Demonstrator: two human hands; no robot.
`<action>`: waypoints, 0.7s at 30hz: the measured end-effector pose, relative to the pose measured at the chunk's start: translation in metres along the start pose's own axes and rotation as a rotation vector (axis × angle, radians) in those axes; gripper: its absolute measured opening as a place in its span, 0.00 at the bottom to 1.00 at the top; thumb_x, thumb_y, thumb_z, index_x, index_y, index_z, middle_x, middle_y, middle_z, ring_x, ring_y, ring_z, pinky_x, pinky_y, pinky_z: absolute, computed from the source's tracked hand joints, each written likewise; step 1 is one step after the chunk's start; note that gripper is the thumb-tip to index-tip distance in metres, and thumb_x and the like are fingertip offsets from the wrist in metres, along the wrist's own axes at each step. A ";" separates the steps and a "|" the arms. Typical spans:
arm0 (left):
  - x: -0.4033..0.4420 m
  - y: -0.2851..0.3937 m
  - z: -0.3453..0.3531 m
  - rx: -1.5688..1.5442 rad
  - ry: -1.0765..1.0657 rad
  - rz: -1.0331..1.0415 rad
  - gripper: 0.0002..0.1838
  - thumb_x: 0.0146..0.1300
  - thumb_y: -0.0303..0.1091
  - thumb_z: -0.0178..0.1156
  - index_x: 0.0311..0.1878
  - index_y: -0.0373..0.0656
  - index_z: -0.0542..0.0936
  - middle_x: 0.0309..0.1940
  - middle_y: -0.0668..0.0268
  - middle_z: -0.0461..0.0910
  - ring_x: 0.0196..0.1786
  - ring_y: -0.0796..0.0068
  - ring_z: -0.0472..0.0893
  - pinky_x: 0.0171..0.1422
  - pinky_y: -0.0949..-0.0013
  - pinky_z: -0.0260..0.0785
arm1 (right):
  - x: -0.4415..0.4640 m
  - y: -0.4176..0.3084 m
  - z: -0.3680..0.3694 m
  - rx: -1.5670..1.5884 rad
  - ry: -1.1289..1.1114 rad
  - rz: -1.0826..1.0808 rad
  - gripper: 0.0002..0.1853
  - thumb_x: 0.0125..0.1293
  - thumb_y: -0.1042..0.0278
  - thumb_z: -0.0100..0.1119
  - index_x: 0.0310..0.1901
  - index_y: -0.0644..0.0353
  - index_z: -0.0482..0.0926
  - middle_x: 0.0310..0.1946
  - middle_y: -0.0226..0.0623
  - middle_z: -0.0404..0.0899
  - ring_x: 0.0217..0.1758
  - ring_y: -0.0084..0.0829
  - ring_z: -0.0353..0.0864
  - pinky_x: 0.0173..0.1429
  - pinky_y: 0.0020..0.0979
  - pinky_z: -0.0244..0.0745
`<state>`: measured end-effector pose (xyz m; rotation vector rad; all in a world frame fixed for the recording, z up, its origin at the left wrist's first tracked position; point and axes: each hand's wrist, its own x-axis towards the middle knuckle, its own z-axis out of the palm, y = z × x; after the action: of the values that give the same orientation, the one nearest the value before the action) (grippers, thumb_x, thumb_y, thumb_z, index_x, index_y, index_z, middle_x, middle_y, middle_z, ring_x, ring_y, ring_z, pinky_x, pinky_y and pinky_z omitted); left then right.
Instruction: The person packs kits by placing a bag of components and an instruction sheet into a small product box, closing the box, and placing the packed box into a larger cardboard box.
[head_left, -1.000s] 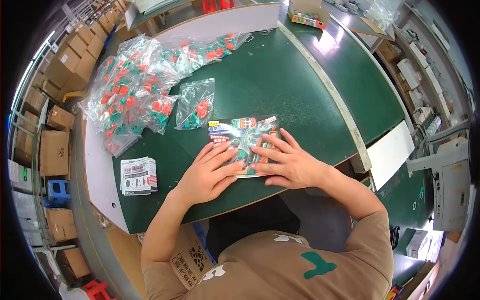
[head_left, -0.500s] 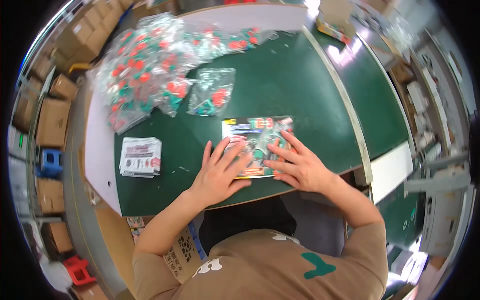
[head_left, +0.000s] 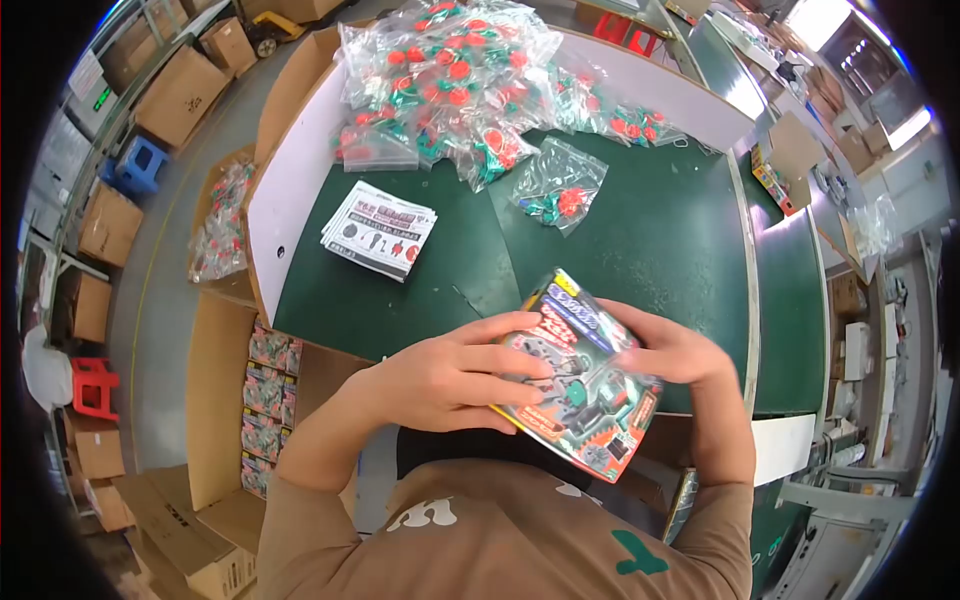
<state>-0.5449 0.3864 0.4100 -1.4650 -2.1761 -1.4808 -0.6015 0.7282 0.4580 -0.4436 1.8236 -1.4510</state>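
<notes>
A printed toy box (head_left: pixel 580 390) with colourful pictures and lettering is tilted in front of my chest, over the table's near edge. My left hand (head_left: pixel 460 370) grips its left side, fingers across the printed face. On the upper right side, my right hand (head_left: pixel 670 345) holds the box too, its thumb on the front and slightly blurred. A clear plastic bag (head_left: pixel 565 190) of red and green parts lies beyond the box on the green table (head_left: pixel 660 230). To the left sits a stack of printed leaflets (head_left: pixel 380 230).
A heap of similar bags (head_left: pixel 455 85) fills the table's far left, against a white side board (head_left: pixel 285 205). Below left, an open carton (head_left: pixel 222 400) holds several printed boxes (head_left: pixel 268 395). Another carton (head_left: pixel 225 225) with bagged parts stands outside the board.
The box, flat on the table under both hands before, is now lifted, turned and held nearer my body. The view has shifted, bringing the carton of boxes at left into sight.
</notes>
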 end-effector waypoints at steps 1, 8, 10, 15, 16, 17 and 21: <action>-0.005 0.002 0.000 0.001 -0.008 0.039 0.31 0.62 0.35 0.78 0.69 0.44 0.81 0.75 0.60 0.75 0.80 0.47 0.67 0.80 0.50 0.67 | 0.014 -0.005 0.011 0.061 -0.135 0.123 0.36 0.78 0.63 0.60 0.81 0.67 0.60 0.74 0.50 0.72 0.68 0.41 0.78 0.70 0.35 0.74; -0.038 0.061 0.080 -0.397 0.826 -0.726 0.49 0.70 0.31 0.69 0.85 0.34 0.48 0.83 0.42 0.52 0.81 0.47 0.63 0.79 0.54 0.66 | 0.055 0.011 0.115 -0.218 0.403 -0.232 0.42 0.75 0.73 0.61 0.84 0.66 0.50 0.73 0.54 0.69 0.68 0.42 0.77 0.71 0.37 0.73; -0.058 0.045 0.114 -0.170 1.057 -0.724 0.53 0.73 0.32 0.67 0.86 0.35 0.38 0.83 0.42 0.52 0.79 0.50 0.66 0.75 0.56 0.70 | 0.069 0.022 0.159 -0.297 0.330 -0.381 0.43 0.74 0.75 0.60 0.84 0.66 0.48 0.75 0.55 0.67 0.70 0.43 0.75 0.72 0.39 0.72; -0.106 0.068 0.091 -0.122 1.283 -0.793 0.52 0.72 0.33 0.69 0.86 0.34 0.43 0.79 0.44 0.61 0.74 0.55 0.73 0.72 0.59 0.72 | 0.089 0.019 0.214 -0.212 0.229 -0.479 0.45 0.72 0.77 0.59 0.85 0.65 0.45 0.78 0.56 0.61 0.74 0.46 0.71 0.76 0.42 0.68; -0.113 0.073 0.088 -0.143 1.302 -0.812 0.52 0.71 0.33 0.70 0.85 0.34 0.44 0.78 0.44 0.64 0.72 0.57 0.75 0.71 0.60 0.73 | 0.090 0.018 0.220 -0.166 0.209 -0.450 0.45 0.72 0.78 0.59 0.85 0.65 0.44 0.78 0.56 0.60 0.74 0.47 0.70 0.76 0.43 0.67; -0.122 0.075 0.084 -0.133 1.324 -0.822 0.52 0.71 0.33 0.70 0.85 0.34 0.44 0.78 0.44 0.64 0.72 0.57 0.75 0.71 0.60 0.73 | 0.094 0.017 0.227 -0.166 0.183 -0.446 0.45 0.72 0.78 0.59 0.85 0.65 0.44 0.78 0.56 0.60 0.74 0.47 0.70 0.76 0.43 0.67; -0.171 0.089 0.061 -0.078 1.388 -0.735 0.48 0.70 0.33 0.71 0.84 0.35 0.52 0.72 0.49 0.74 0.66 0.61 0.80 0.69 0.63 0.74 | 0.110 0.013 0.257 -0.125 0.038 -0.531 0.45 0.73 0.75 0.58 0.86 0.62 0.43 0.77 0.53 0.63 0.74 0.41 0.71 0.76 0.40 0.67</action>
<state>-0.3648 0.3293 0.3384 0.5261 -1.6116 -1.8338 -0.4841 0.4837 0.3891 -1.0293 1.9200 -1.6978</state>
